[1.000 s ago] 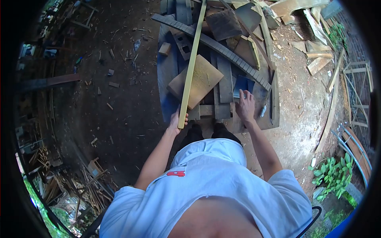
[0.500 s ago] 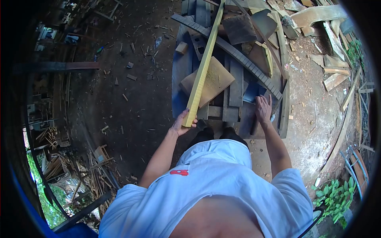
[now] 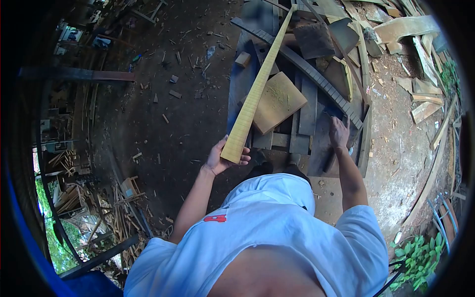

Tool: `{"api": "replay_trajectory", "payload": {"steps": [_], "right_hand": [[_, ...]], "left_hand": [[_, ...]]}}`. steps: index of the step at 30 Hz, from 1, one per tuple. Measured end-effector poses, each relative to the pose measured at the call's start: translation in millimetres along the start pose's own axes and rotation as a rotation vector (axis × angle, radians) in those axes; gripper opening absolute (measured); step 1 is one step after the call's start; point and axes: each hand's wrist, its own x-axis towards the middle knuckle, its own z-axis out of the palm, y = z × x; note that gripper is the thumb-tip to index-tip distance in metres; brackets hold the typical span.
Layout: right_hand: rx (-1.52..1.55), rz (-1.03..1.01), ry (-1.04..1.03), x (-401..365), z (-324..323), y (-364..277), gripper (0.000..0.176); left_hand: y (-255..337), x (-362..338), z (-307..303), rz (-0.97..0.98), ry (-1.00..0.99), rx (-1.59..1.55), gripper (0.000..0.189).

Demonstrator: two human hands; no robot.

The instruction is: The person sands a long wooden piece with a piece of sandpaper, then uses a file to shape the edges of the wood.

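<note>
My left hand [image 3: 225, 156] is wrapped round the near end of a long yellow wooden strip [image 3: 251, 104] with fine cross lines along its face. The strip slants up and away over the bench, narrowing with distance, and passes beside a thick square wood block [image 3: 280, 103] with sawdust on it. My right hand [image 3: 339, 132] is over the right side of the bench, its fingers mostly bent and one pointing forward. Something small and thin shows by its fingertips, too small to name. Near that hand lies the end of a dark curved wooden piece [image 3: 316, 78] with evenly spaced crosswise marks.
The bench [image 3: 356, 166] carries loose boards, a dark slab [image 3: 314, 40], a small block [image 3: 243, 59] and a yellow-edged offcut [image 3: 348, 81]. Scrap wood [image 3: 425, 106] lies on the ground at right, near a leafy plant [image 3: 420, 257]. Wood chips litter the floor at left.
The view has shifted, so the bench sits further right. The strip's near end has swung left and closer to me in my left hand. My right hand stays by the curved piece's end, fingers more bent.
</note>
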Motion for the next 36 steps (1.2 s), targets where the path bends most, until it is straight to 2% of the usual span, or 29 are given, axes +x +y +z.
{"api": "replay_trajectory", "payload": {"steps": [1, 3, 4, 6, 7, 8, 9, 10, 13, 15, 16, 18, 19, 21, 23, 25, 27, 29, 31, 32, 33, 35, 36], "right_hand": [[0.034, 0.047, -0.01, 3.4, -4.4, 4.2, 0.023], [0.125, 0.404, -0.131, 18.3, -21.0, -1.9, 0.026], [0.123, 0.394, -0.13, 25.7, -34.2, -16.4, 0.026], [0.346, 0.244, 0.085, 37.3, -57.2, -61.9, 0.032], [0.365, -0.02, 0.238, 42.4, -60.5, -89.2, 0.036], [0.448, -0.106, 0.184, 46.5, -90.4, -134.1, 0.035], [0.486, -0.327, 0.216, 50.7, -104.0, -167.2, 0.033], [0.562, -0.472, 0.143, 48.4, -110.6, -197.7, 0.032], [0.318, -0.931, 0.035, 24.9, -100.5, -262.2, 0.037], [0.422, -0.871, -0.042, 20.2, -104.3, -278.6, 0.042], [0.417, -0.89, -0.04, 25.6, -104.0, -280.3, 0.042], [0.485, -0.756, -0.121, 34.0, -103.2, -281.4, 0.052], [0.479, -0.768, -0.127, 37.4, -103.2, -280.7, 0.052], [0.478, -0.656, -0.127, 45.3, -103.7, -280.6, 0.055], [0.429, -0.669, -0.101, 39.2, -104.4, -285.0, 0.054], [0.521, -0.783, -0.173, 28.3, -101.1, -291.5, 0.054], [0.617, -0.992, -0.201, 18.0, -111.1, -294.7, 0.055], [0.526, -1.105, -0.131, 43.9, -87.5, -276.5, 0.053], [0.452, -0.881, -0.006, 94.3, -70.6, -257.5, 0.04], [0.426, -0.734, 0.045, 122.5, -45.5, -242.9, 0.034], [0.453, -0.615, 0.07, 141.8, -51.2, -236.0, 0.033], [0.456, -0.499, 0.05, 143.4, -30.5, -239.8, 0.031], [0.431, -0.641, 0.001, 127.3, -42.3, -252.7, 0.032]], "left_hand": [[-1.0, -5.5, 0.8, 0.009, 0.004, -0.005, 0.063], [-2.4, -10.9, 1.3, 0.071, 0.068, 0.0, 0.062], [-2.1, -11.7, -0.2, 0.079, 0.068, -0.006, 0.062], [-2.6, -9.3, -2.4, 0.068, 0.029, -0.099, 0.058], [-4.4, -7.1, -3.8, 0.071, 0.021, -0.106, 0.058], [-5.4, -5.0, -5.9, 0.048, -0.014, -0.161, 0.058], [-5.7, -4.2, -7.3, 0.028, -0.046, -0.215, 0.057], [-6.3, -4.4, -7.3, 0.036, -0.049, -0.217, 0.057], [-5.1, -4.0, -6.5, 0.03, 0.017, -0.208, 0.055], [-4.5, -6.6, -3.2, 0.046, 0.236, -0.089, 0.051], [-1.8, -7.7, -0.8, 0.063, 0.233, -0.098, 0.051], [0.0, -11.4, 4.4, 0.101, 0.265, 0.011, 0.049], [-0.5, -10.9, 3.6, 0.108, 0.263, -0.002, 0.049], [1.9, -9.0, 1.2, 0.116, 0.21, 0.024, 0.049], [3.3, -6.0, -8.1, 0.121, 0.188, -0.01, 0.049], [3.6, -2.6, -9.3, 0.118, 0.16, -0.037, 0.05], [-1.1, -6.3, -5.3, 0.134, 0.303, -0.161, 0.05], [0.1, -17.5, -7.6, 0.14, 0.316, -0.115, 0.051], [2.8, -23.5, -19.0, 0.068, -0.001, -0.061, 0.053], [1.7, -26.0, -15.2, 0.08, 0.001, -0.063, 0.054], [-1.4, -25.7, -14.2, 0.078, 0.0, -0.065, 0.054], [-0.1, -24.8, -12.7, 0.078, 0.069, -0.012, 0.054], [5.4, -24.6, -16.8, 0.078, 0.061, 0.0, 0.054]]}}
